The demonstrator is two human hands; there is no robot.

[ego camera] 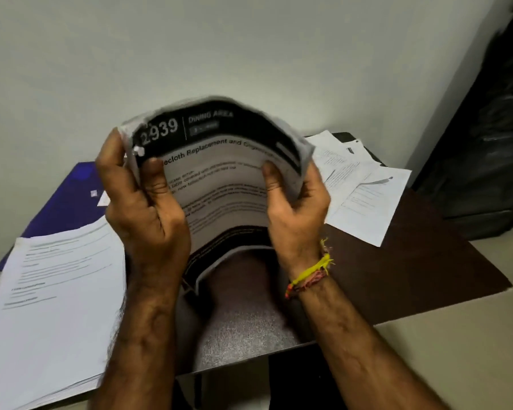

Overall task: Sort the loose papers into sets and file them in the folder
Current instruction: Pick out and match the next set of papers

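A set of printed sheets (219, 179) with a black header reading "2939" and "DINING AREA" is held up in front of me, bowed into an arch. My left hand (142, 208) grips its left edge, thumb on the front page. My right hand (293, 208) grips the right edge, thumb on the page. A thick stack of papers (54, 306) lies on the table at the left. Behind that stack lies a blue folder (68, 202). Loose sheets (364, 184) are scattered at the back right.
The small dark table (412, 261) stands against a pale wall. A grey speckled surface (243, 329) lies under my forearms at the table's front. A black bag (492, 137) fills the right corner. A yellow thread band is on my right wrist.
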